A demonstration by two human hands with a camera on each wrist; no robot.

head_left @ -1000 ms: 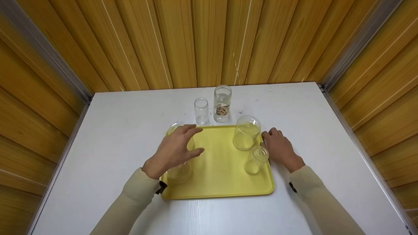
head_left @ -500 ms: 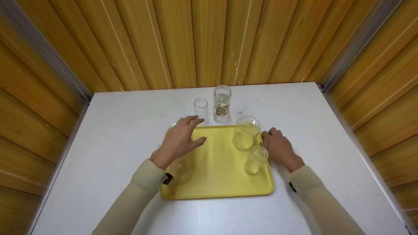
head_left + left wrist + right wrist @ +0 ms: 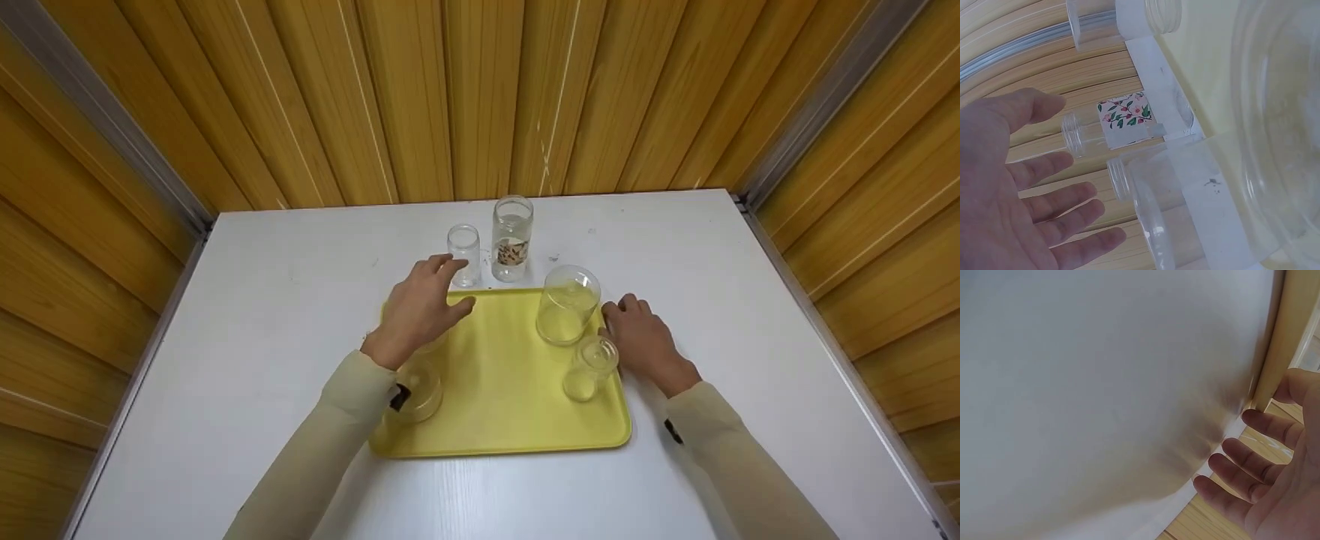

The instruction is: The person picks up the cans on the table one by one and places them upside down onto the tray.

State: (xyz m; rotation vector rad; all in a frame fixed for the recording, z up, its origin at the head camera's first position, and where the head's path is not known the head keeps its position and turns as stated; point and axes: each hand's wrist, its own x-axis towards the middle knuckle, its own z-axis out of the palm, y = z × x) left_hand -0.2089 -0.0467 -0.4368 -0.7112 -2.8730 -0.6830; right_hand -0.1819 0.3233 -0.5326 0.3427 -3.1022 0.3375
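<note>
My left hand [image 3: 421, 309] reaches over the back left of the yellow tray [image 3: 502, 420], thumb and fingers apart around nothing. Its fingertips overlap a small clear jar [image 3: 463, 244] behind the tray. Beside that stands a taller clear jar [image 3: 512, 244] with a flowered label, also in the left wrist view. Under my left forearm a clear jar [image 3: 424, 394] shows on the tray; another behind the hand is mostly hidden. My right hand [image 3: 641, 341] rests by the tray's right edge, fingers loosely bent; in the right wrist view its thumb [image 3: 1292, 385] is right at the rim.
On the tray's right side are a wide clear jar [image 3: 566, 311] and a smaller clear jar [image 3: 591, 367] in front of it. The white table [image 3: 285, 285] ends at a wood-look wall [image 3: 480, 97], with more such walls at both sides.
My left hand has moved back and slightly right, from over the tray's left jars toward the small jar behind it. The right hand and the jars have stayed put.
</note>
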